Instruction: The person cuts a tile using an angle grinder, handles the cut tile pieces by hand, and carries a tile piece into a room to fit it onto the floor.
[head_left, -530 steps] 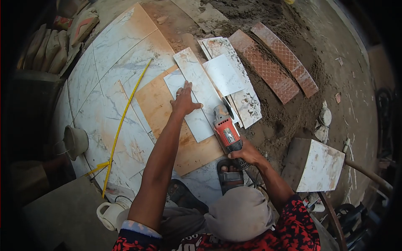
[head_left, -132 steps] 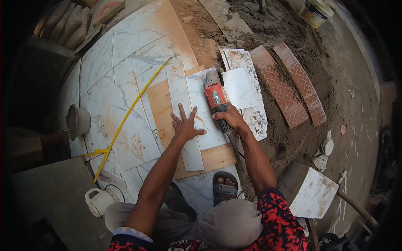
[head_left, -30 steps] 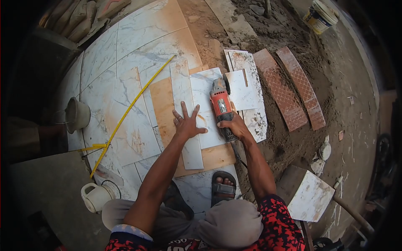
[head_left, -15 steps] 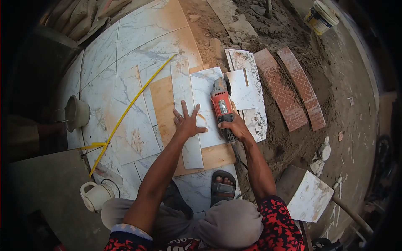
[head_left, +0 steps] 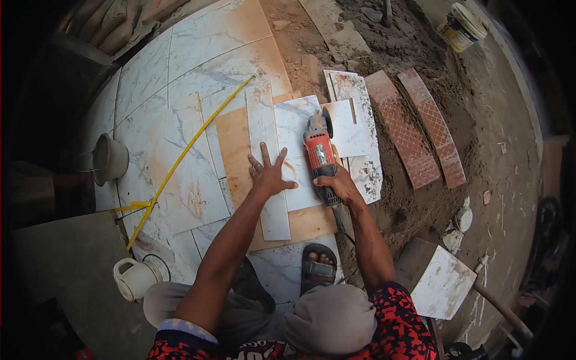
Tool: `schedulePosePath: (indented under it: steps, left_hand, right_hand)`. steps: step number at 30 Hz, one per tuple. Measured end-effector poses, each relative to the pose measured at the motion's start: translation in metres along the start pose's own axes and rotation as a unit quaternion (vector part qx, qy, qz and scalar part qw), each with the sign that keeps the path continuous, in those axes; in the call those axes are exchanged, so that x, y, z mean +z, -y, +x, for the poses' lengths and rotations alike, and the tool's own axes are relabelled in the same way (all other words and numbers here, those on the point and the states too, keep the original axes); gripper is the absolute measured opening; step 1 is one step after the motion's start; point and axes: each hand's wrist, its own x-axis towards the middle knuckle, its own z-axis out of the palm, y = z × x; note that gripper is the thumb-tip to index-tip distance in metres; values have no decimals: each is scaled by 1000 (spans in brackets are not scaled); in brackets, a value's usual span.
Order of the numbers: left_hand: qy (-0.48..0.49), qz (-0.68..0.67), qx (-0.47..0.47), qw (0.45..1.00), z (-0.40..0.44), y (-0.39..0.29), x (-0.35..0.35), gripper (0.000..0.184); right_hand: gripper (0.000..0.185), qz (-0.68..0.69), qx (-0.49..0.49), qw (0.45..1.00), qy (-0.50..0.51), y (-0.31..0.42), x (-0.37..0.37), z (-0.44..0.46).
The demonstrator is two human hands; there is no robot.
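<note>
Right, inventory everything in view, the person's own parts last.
board: one, tan, centre
narrow tile: one, white, on board
angle grinder: one, red, centre
other tiles: several, white, centre, left
measuring tape: one, yellow, left
soil: patch, brown, right
patterned tiles: two, reddish, on soil
pail: one, grey, left
jug: one, cream, lower left
bucket: one, white, top right
bags: several, brownish, top left
sandalled feet: two, bottom centre
left grip: one, on narrow tile
right grip: one, around angle grinder

Patterned red-and-black sleeves [head_left: 401, 317], grey trousers [head_left: 333, 319] and dark sandals [head_left: 318, 269] are worn — plus a ring [head_left: 258, 166].
</note>
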Motion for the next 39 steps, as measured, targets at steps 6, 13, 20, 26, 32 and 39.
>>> schedulePosePath:
  steps: [6,13,20,26,32,39]
  left_hand:
    - [-1,1,2,1000,1,1,2,121]
    - [-2,4,2,1000,1,0,1,122]
    - [-7,7,3,1000,1,0,2,122]
    - [-6,7,2,1000,0,-1,0,122]
    - [-7,0,3,1000,-1,-1,0,121]
    - [-8,-5,3,1000,-2,-1,-1,121]
  right_hand:
    - [65,-5,4,1000,0,-9,0,-3]
    - [63,12,29,999,11,-1,0,-2]
    - [64,2,9,1000,3,-12,1,-6]
    - [66,-1,10,1000,1,-14,1,-2]
    - [67,18,29,999,5,-9,2,-7]
    - [69,-1,6,1000,-3,-17,2,-13]
